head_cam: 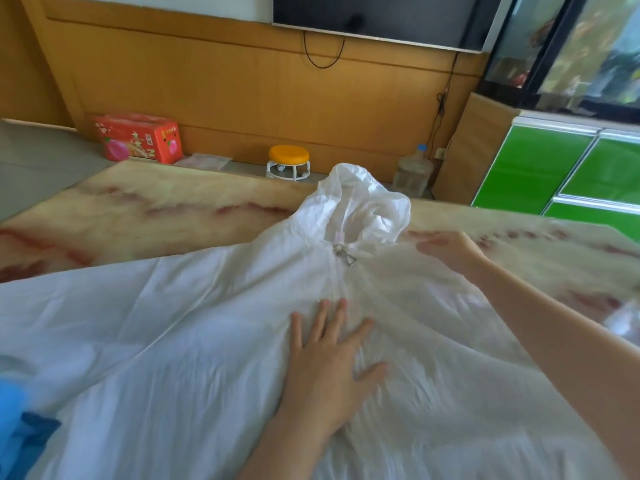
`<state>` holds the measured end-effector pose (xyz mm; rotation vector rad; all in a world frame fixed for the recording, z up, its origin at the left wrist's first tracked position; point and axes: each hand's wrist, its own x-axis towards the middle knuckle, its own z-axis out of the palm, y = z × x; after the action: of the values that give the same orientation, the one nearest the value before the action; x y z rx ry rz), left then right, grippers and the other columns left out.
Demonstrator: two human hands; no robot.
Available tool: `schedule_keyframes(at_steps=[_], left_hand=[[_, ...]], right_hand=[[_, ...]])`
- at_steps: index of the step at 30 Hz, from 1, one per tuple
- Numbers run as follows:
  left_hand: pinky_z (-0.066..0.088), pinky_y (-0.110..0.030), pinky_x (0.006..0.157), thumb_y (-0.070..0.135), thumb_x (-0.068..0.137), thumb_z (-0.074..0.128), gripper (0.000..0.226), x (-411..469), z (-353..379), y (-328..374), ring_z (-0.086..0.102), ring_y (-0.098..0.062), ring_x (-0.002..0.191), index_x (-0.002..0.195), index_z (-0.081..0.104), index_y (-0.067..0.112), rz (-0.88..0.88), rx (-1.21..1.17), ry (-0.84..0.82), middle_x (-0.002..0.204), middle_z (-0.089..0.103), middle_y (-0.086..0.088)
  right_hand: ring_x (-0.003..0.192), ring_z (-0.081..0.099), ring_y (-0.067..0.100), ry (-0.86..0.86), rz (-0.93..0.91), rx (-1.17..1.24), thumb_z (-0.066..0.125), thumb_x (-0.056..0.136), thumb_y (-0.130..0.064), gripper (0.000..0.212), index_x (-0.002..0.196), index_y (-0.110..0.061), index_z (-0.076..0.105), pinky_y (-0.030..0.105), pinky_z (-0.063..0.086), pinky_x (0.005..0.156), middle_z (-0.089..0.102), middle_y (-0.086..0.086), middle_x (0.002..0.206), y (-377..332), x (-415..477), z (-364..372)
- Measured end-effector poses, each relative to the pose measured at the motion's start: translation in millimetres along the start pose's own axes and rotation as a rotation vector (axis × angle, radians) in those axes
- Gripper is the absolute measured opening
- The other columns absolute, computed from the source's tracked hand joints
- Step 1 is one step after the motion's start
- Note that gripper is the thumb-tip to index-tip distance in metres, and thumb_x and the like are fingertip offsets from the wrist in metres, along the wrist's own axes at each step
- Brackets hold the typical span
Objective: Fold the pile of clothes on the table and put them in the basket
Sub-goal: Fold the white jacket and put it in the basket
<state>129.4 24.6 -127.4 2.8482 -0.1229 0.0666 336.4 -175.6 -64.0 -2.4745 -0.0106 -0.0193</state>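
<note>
Across the marbled worktop [138,209] lies a white hooded jacket [207,306], hood at the far side. Print on the far red box [138,138] is too blurred to read. The left hand [329,372] presses flat, fingers spread, near the zip [343,254]; the right hand [446,249] pinches cloth beside the hood.

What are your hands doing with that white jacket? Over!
Left hand flat on white jacket, pressing. Right hand at its shoulder by the hood, grip blurred. Blue cloth at near-left edge, clear of the hands.
</note>
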Motion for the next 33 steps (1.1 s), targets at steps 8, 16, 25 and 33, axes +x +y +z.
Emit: schedule_keyframes(at_steps=[8,16,25,33], left_hand=[[-0.013,-0.045,0.113,0.089,0.050,-0.021,0.108,2,2,-2,-0.010,-0.011,0.145,0.144,0.015,0.049,0.021,-0.065,0.102,0.157,-0.003,0.014],[-0.016,-0.039,0.113,0.085,0.046,-0.031,0.114,3,-2,-2,-0.017,-0.003,0.140,0.145,0.011,0.048,0.016,-0.087,0.076,0.157,-0.005,0.015],[-0.014,-0.039,0.114,0.086,0.045,-0.032,0.104,3,-2,-2,-0.024,0.001,0.133,0.139,-0.010,0.047,0.011,-0.003,0.034,0.144,-0.021,0.021],[-0.010,-0.044,0.116,0.080,0.076,0.003,0.076,7,-15,6,-0.018,-0.008,0.142,0.143,-0.009,0.047,-0.056,0.077,-0.182,0.152,-0.023,0.015]], right_hand=[[0.073,0.049,0.018,-0.160,0.033,-0.113,0.074,0.080,-0.016,0.022,0.078,0.002,0.063,0.026,0.033,0.058,0.055,0.010,0.074,54,-30,-71],[0.077,0.053,0.022,-0.011,0.057,-0.256,0.070,0.077,-0.050,0.040,0.085,-0.012,0.061,0.029,0.035,0.062,0.057,0.007,0.080,64,-22,-57],[0.080,0.055,0.023,-0.210,0.221,-0.336,0.063,0.066,-0.074,0.070,0.087,-0.008,0.065,0.030,0.039,0.066,0.062,0.004,0.082,90,-98,-113],[0.119,0.043,0.024,0.211,0.081,-0.619,0.063,0.086,-0.033,0.038,0.122,-0.019,0.056,0.033,0.024,0.094,0.052,0.002,0.126,103,-130,-107]])
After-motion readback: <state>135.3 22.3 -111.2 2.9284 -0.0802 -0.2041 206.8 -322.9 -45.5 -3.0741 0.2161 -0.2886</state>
